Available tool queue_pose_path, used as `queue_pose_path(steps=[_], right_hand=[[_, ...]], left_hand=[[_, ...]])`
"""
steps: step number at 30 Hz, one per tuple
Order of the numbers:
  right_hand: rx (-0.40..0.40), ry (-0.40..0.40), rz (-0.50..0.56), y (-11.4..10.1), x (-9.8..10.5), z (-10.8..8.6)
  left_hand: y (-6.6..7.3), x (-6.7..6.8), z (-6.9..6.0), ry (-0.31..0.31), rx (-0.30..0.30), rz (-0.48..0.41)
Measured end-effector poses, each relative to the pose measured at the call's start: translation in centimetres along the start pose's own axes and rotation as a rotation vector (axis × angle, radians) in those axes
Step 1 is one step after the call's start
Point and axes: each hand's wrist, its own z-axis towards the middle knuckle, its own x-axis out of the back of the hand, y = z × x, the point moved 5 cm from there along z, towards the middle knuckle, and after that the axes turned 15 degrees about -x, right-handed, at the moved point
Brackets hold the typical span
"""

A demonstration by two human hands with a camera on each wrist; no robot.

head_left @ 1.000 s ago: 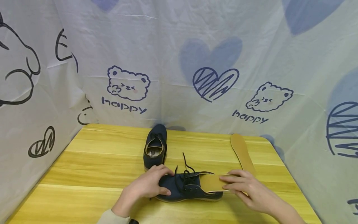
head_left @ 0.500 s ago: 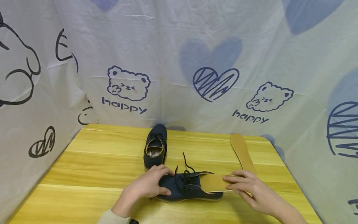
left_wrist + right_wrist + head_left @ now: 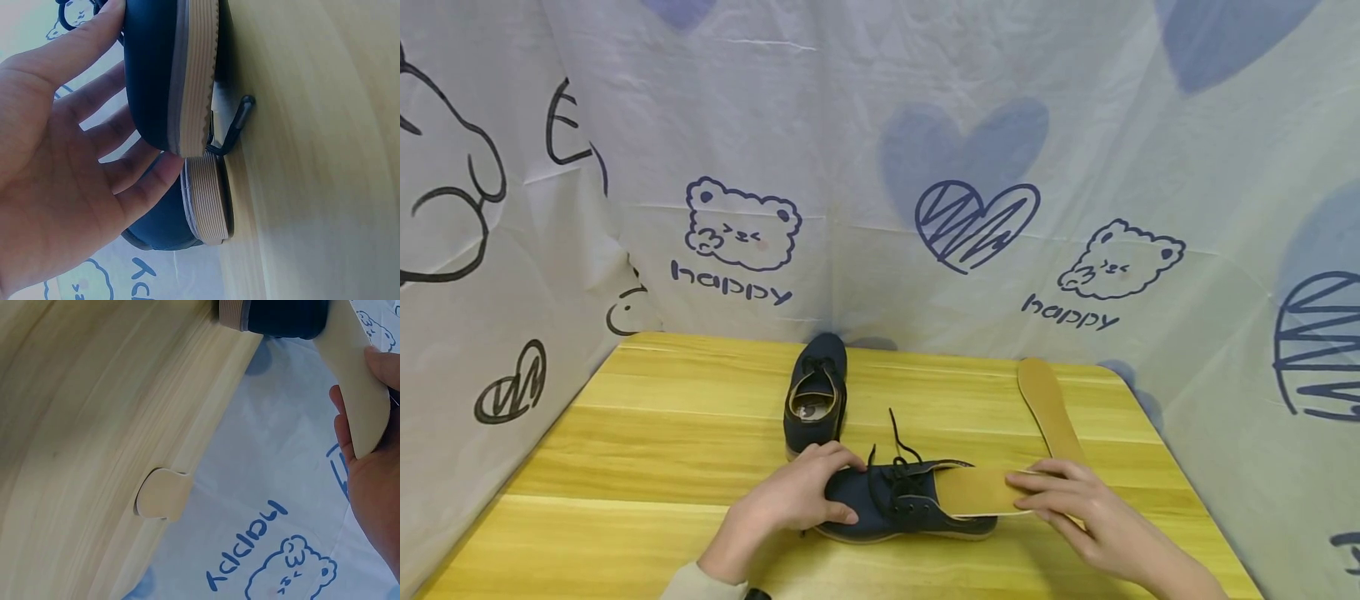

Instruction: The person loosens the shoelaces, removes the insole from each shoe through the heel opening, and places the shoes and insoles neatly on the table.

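Observation:
A navy lace-up shoe (image 3: pixel 917 518) lies crosswise near the front of the table, toe to the left, with loose black laces. My left hand (image 3: pixel 797 490) grips its toe, thumb on the near side and fingers on the far side; the left wrist view shows the hand (image 3: pixel 75 144) around the ribbed-soled toe. From the shoe's opening a tan insole (image 3: pixel 976 492) sticks out to the right, its front part hidden inside. My right hand (image 3: pixel 1078 512) pinches the insole's outer end. In the right wrist view the thumb lies on one face of the insole (image 3: pixel 356 381), fingers behind.
A second navy shoe (image 3: pixel 816 392) stands behind the first, toe towards the back, near the left fingers. Another tan insole (image 3: pixel 1051 408) lies flat at the back right of the wooden table (image 3: pixel 647 433). A printed cloth (image 3: pixel 865 167) hangs behind and at both sides.
My right hand has shifted slightly to the right, and more of the insole shows between it and the shoe. My left hand and both shoes have stayed in place.

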Motion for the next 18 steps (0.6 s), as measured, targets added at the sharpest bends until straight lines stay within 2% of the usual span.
queue_pose_path(steps=[18], right_hand=[[-0.051,0.028,0.024,0.5,0.7,-1.2]], left_hand=[[-0.2,-0.1,0.0,0.000,0.002,-0.003]])
